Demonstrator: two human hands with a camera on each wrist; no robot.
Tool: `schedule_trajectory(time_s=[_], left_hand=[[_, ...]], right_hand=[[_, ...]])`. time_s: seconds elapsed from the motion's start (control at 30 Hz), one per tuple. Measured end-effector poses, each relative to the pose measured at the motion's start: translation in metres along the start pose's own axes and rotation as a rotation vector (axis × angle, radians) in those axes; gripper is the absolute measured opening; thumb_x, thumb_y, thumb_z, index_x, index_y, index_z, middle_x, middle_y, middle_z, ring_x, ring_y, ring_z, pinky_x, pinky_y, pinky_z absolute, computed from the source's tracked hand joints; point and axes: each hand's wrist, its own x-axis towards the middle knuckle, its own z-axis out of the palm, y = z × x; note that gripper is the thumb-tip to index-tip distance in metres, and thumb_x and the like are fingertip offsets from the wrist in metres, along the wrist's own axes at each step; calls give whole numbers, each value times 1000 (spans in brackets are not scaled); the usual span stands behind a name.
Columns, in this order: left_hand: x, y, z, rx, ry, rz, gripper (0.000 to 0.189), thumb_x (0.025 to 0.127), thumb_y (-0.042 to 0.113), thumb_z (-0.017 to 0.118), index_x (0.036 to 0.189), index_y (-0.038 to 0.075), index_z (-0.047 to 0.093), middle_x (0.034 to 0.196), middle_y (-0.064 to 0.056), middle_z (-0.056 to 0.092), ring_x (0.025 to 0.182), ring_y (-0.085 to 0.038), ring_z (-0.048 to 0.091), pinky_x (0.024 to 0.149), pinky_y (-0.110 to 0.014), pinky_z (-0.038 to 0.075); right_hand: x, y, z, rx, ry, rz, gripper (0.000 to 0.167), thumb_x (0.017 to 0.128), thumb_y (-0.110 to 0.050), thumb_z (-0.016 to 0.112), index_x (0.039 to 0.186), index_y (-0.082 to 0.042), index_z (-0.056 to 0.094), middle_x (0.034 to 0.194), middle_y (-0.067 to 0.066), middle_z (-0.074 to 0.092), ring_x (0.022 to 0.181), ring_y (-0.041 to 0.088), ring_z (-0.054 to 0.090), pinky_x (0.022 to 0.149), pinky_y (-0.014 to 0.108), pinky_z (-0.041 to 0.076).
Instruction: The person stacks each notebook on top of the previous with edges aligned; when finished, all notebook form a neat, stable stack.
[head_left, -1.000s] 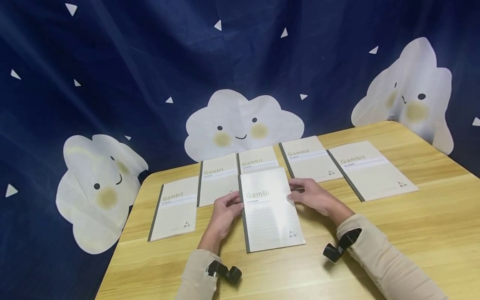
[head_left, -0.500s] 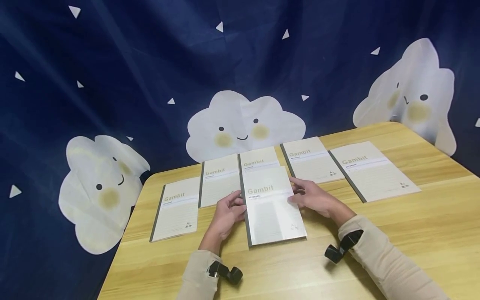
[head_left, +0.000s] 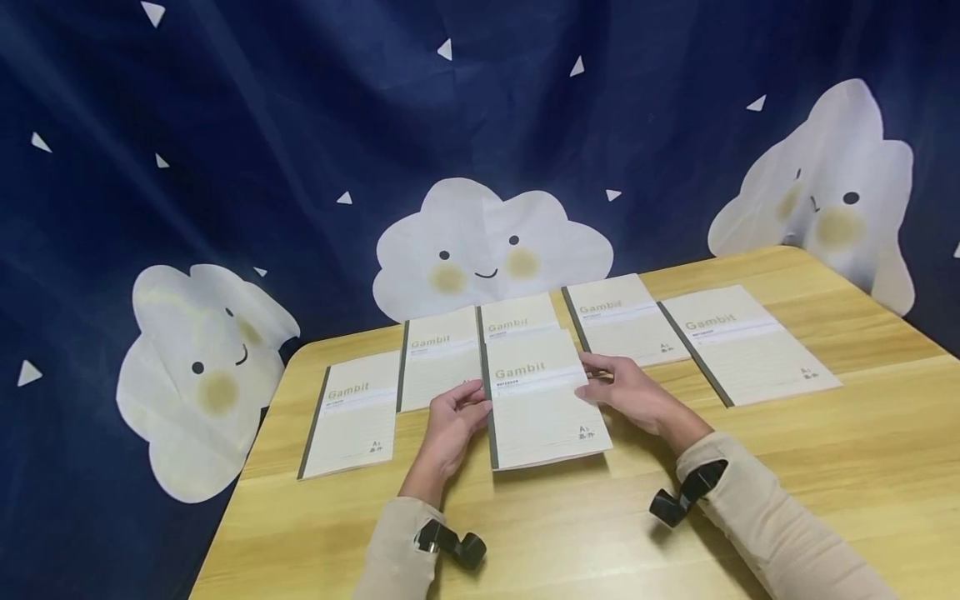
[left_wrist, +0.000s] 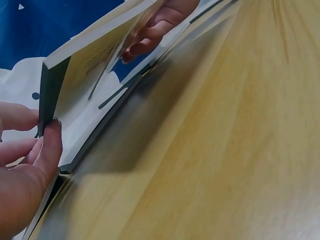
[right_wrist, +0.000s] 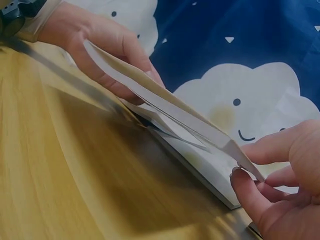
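A cream Gambit notebook (head_left: 547, 408) with a dark spine is held up off the table, its near edge raised and a shadow beneath. My left hand (head_left: 452, 429) pinches its spine side; in the left wrist view the left thumb and fingers (left_wrist: 50, 145) grip the dark spine. On the opposite edge my right hand (head_left: 630, 393) pinches the pages, and the right wrist view shows its thumb and fingers (right_wrist: 250, 195) at a corner. Behind the held notebook lies another notebook (head_left: 517, 317), partly covered from the head view.
More notebooks of the same kind lie flat on the wooden table (head_left: 570, 542): one at far left (head_left: 352, 417), one beside it (head_left: 438, 358), and two to the right, a nearer one (head_left: 750, 342) and a farther one (head_left: 626, 321). A dark blue cloud-print curtain (head_left: 300, 100) hangs behind.
The held notebook's near edge has risen and its cover has tilted, so the glare is gone from it. Both hands keep their grip almost in place. The other notebooks stay put.
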Motion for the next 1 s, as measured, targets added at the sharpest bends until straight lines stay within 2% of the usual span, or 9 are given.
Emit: schedule_trajectory(time_s=[0.27, 0.53, 0.73, 1.0], left_hand=[[2, 2, 1, 6, 0, 39, 47, 82, -8, 59, 128, -6, 51, 117, -19, 54, 93, -15, 58, 79, -22, 53], [2, 3, 1, 70, 9, 49, 46, 82, -5, 60, 127, -3, 54, 124, -18, 55, 105, -21, 57, 87, -23, 51], [4, 4, 3, 201, 11, 93, 42, 84, -4, 61, 126, -2, 56, 124, -19, 57, 104, -22, 60, 87, -23, 51], [11, 19, 9, 397, 39, 158, 34, 83, -6, 61, 117, -3, 63, 113, -17, 63, 98, -22, 59, 82, -24, 53]], right_hand=[[0, -6, 0, -16, 61, -31, 68, 86, -7, 63, 142, 11, 28, 140, 30, 39, 122, 34, 45, 88, 20, 48], [-1, -7, 1, -21, 129, -8, 62, 87, -10, 63, 140, 7, 36, 136, 28, 45, 117, 33, 52, 82, 20, 50], [1, -8, 1, -72, 187, -12, 58, 88, -14, 65, 138, 4, 42, 131, 25, 50, 116, 31, 53, 81, 18, 49], [14, -13, -1, -163, 239, -20, 53, 88, -14, 64, 135, 3, 47, 125, 22, 55, 113, 30, 55, 80, 18, 49]])
